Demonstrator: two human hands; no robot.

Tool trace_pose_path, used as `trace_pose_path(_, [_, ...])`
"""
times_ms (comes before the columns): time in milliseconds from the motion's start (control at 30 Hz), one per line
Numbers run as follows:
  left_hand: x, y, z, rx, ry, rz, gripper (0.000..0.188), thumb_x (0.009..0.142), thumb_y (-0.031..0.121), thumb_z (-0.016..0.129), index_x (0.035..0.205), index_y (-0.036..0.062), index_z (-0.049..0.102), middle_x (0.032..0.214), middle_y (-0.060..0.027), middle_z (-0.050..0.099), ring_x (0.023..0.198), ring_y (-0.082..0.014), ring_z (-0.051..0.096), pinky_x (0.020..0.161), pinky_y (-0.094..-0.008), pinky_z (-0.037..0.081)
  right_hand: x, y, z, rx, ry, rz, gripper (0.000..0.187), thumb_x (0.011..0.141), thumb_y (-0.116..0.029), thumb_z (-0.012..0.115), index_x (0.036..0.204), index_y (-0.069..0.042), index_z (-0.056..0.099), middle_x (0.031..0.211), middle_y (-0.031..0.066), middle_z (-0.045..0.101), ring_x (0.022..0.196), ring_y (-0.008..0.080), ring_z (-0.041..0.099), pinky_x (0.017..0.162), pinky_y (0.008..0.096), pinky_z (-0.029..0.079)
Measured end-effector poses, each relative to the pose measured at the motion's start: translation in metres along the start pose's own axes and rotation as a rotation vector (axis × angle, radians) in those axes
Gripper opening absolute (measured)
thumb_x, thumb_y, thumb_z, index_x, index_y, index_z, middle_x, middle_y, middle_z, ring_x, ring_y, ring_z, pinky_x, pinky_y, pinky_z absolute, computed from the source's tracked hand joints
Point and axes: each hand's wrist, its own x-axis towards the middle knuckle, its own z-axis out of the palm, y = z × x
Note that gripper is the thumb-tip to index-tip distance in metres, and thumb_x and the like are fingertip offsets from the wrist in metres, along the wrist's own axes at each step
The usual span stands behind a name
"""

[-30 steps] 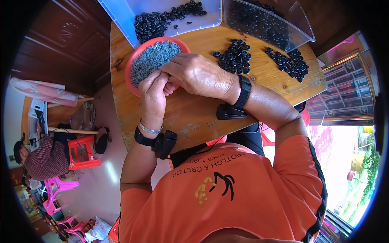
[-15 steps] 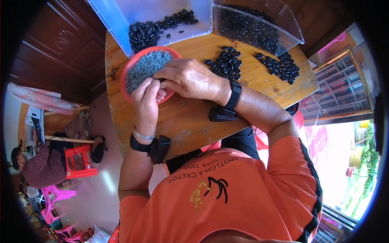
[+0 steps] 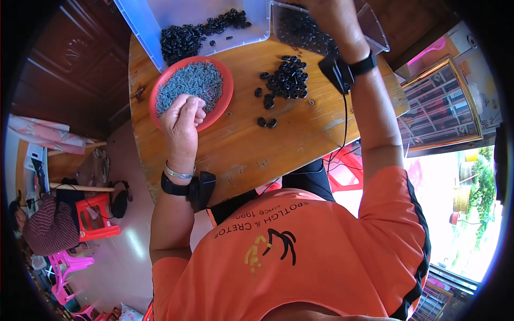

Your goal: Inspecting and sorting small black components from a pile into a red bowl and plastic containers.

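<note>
My left hand (image 3: 183, 119) is closed, thumb against curled fingers, over the near edge of a red bowl (image 3: 228, 88). What it grips, if anything, is hidden. Grey screws (image 3: 193, 80) fill the bowl. My right hand (image 3: 333, 18) reaches over a clear plastic box (image 3: 378, 27) at the far right, and the top edge of the picture cuts off its fingers. Inside that box lie many small black oval parts (image 3: 300, 32). A loose pile of the same black parts (image 3: 288, 79) sits mid-table, with two parts (image 3: 267, 122) apart on its near side.
A larger translucent box (image 3: 140, 40) with black parts (image 3: 184, 45) in it stands at the far left of the wooden table (image 3: 241, 155). A cable (image 3: 345, 120) hangs from my right wrist device. A person (image 3: 49, 227) sits at the left, beside a red stool (image 3: 96, 216).
My right hand has left my left hand and swung up and right to the clear box. My left hand stays closed by the bowl. My right forearm now covers the right-hand pile's place.
</note>
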Motion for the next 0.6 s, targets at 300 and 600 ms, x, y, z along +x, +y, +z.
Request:
trace_pose_path(300, [0.001,-0.002,-0.001,-0.019,-0.021,0.010,0.023,0.091,0.017,0.051,0.079,-0.0008,0.060,0.065,0.0000,0.055,0.059,-0.0056,0.048,0.055,-0.0194,0.039,-0.085,0.013,0.065,0.130,-0.795,-0.042,0.017,0.072,-0.018,0.061,0.084,-0.011,0.069,0.080,0.0103,0.067,0.079,0.0285,0.063,0.072,0.0381,0.049])
trace_pose_path(600, [0.003,-0.002,-0.002,0.012,-0.002,0.027,0.023,0.090,0.016,0.051,0.078,-0.0006,0.061,0.063,-0.0004,0.055,0.058,-0.0066,0.050,0.053,-0.0207,0.041,-0.089,-0.003,0.077,-0.221,-0.878,-0.037,0.013,0.074,-0.018,0.059,0.081,-0.010,0.065,0.087,0.0085,0.062,0.088,0.0287,0.060,0.075,0.0393,0.047])
